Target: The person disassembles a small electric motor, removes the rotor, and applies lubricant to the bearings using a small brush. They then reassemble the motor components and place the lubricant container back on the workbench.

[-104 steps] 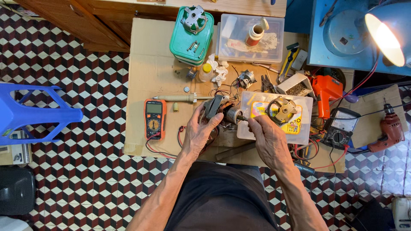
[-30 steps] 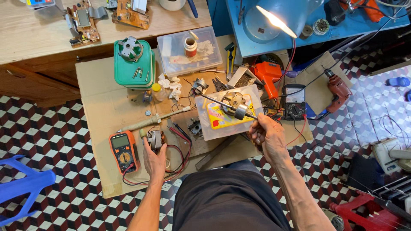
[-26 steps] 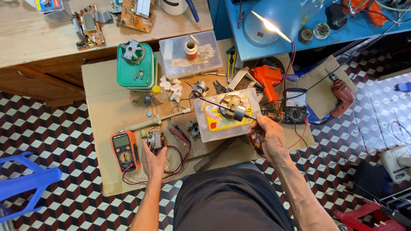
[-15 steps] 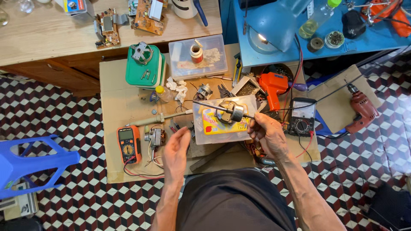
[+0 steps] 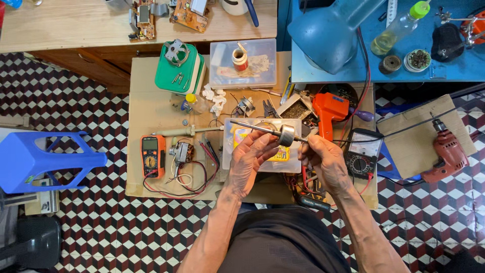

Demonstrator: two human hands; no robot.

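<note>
Both hands, left hand [image 5: 250,159] and right hand [image 5: 323,159], hold a motor rotor on its shaft [image 5: 286,135] above the clear plastic tray [image 5: 227,146]; an orange multimeter [image 5: 152,155] lies left of that tray.

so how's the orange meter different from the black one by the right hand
The orange meter is slim and upright with a small screen over a round dial; the black meter is wider, with a pale needle window. The orange one lies left of the left hand, the black one beside the right hand. Both lie flat with leads attached.
</note>
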